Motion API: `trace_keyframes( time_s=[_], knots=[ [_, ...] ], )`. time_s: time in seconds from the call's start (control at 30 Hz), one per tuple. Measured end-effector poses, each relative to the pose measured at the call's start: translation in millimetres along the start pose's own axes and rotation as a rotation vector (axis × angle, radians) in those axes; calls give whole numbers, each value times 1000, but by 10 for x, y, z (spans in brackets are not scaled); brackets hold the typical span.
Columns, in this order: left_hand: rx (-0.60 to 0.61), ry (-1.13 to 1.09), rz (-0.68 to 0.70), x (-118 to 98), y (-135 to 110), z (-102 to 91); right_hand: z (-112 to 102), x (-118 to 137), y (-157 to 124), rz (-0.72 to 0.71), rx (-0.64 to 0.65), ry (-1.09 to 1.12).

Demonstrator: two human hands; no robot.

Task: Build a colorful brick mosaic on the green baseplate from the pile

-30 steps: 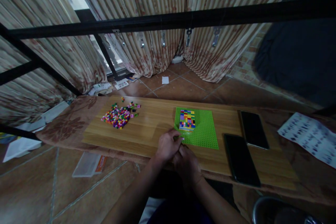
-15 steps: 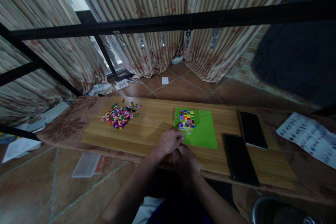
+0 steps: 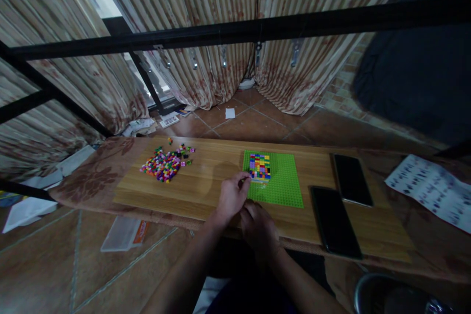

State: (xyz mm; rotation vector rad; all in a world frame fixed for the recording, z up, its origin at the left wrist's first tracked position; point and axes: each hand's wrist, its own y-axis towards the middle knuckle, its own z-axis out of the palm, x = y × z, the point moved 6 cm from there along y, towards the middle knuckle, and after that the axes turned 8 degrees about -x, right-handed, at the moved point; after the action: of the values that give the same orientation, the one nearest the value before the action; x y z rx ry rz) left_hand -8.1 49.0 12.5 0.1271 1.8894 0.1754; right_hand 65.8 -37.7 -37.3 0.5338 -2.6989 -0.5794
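A green studded baseplate lies on the wooden board, with a block of multicoloured toy bricks built on its left part. At the block's lower left corner are the fingertips of my left hand, closed in a pinch. Whatever is between them is too small to make out. My right hand is curled at the board's near edge, just below the baseplate and close to my left wrist. Its fingers are bent together, and their inside is hidden. To the left lies a heap of loose toy bricks.
Two dark phone-like slabs lie right of the baseplate. A printed sheet is at the far right. A black metal bar crosses above the wooden board. A clear plastic box sits on the floor at left.
My left hand has moved forward and slightly left, from beside my right hand's fingers to the brick block's near left corner. My right hand has stayed almost in place.
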Motion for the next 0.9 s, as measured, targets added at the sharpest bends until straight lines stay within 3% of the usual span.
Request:
trace_keyframes(
  time_s=[0.23, 0.6, 0.9],
  knots=[
    [-60, 59, 142, -23, 30, 56, 39, -5, -16, -23, -4, 12],
    [-77, 657, 541, -20, -27, 141, -44, -8, -9, -17, -77, 72],
    [-18, 795, 657, -114, -29, 149, -84, 3, 5, -20, -65, 121]
  ],
)
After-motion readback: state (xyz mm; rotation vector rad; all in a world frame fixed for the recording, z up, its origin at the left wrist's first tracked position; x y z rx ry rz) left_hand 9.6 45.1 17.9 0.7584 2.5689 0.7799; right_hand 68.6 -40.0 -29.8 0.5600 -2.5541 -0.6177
